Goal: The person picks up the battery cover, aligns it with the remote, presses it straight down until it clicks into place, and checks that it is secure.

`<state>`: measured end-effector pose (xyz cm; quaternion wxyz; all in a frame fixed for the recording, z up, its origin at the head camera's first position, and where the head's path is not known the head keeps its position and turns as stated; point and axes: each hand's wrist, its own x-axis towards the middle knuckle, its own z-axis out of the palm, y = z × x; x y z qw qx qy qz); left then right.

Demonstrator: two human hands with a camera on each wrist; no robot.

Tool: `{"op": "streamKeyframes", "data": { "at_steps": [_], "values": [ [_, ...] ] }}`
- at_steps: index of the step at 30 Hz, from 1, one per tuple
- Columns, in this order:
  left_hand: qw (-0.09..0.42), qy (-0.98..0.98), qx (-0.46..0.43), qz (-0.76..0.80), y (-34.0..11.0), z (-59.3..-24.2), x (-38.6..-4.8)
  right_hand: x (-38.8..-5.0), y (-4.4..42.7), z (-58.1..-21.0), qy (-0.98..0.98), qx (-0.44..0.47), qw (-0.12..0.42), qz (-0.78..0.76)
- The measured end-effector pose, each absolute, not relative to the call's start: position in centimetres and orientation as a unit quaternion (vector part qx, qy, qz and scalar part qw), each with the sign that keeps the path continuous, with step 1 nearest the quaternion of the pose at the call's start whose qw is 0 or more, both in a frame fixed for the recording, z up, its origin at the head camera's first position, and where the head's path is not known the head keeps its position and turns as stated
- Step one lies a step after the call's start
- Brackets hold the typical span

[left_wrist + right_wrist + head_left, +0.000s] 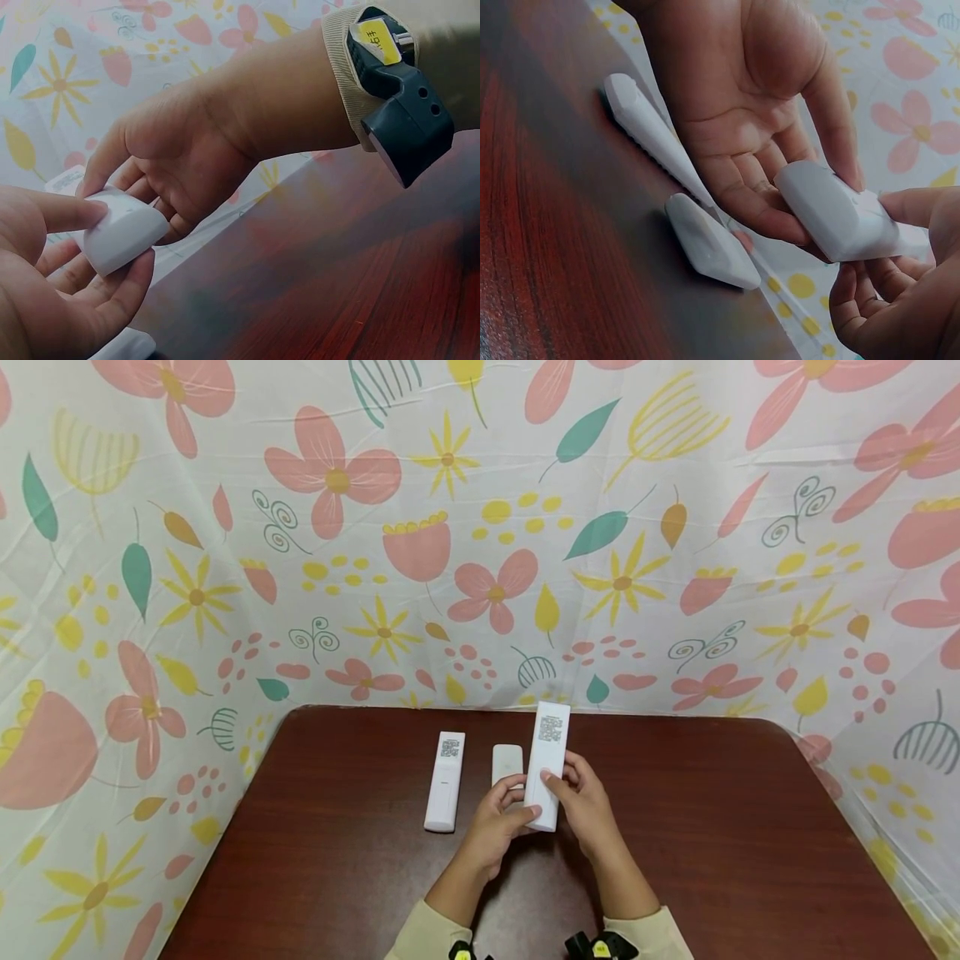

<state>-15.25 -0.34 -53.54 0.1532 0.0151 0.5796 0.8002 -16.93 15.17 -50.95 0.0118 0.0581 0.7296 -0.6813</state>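
Note:
Both hands hold a white remote control (553,764) above the table, its back with a printed label turned up. My left hand (491,827) grips the lower end, thumb on the back face. Higher up on the right edge, my right hand (588,806) holds it with the thumb across its back. In the right wrist view the rounded end of the held remote (829,214) shows between both hands. A second white remote (446,781) lies label up to the left. Between them lies a shorter white remote-like piece (507,760), partly hidden by the left fingers.
The dark reddish-brown table (330,860) has rounded far corners. A white cloth (495,668) printed with flowers and leaves hangs behind it and along both sides. Each wrist carries a black camera mount (600,946) over a beige sleeve (648,935).

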Motion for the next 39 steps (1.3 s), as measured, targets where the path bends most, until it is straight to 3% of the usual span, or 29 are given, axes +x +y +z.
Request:
{"op": "streamKeyframes", "data": {
  "at_steps": [39],
  "values": [
    [0.133,0.585,0.026,0.800,0.7,-53.4,-14.8,-17.1,16.1,-51.1,0.736,0.081,0.002,-0.673]
  ]
}}
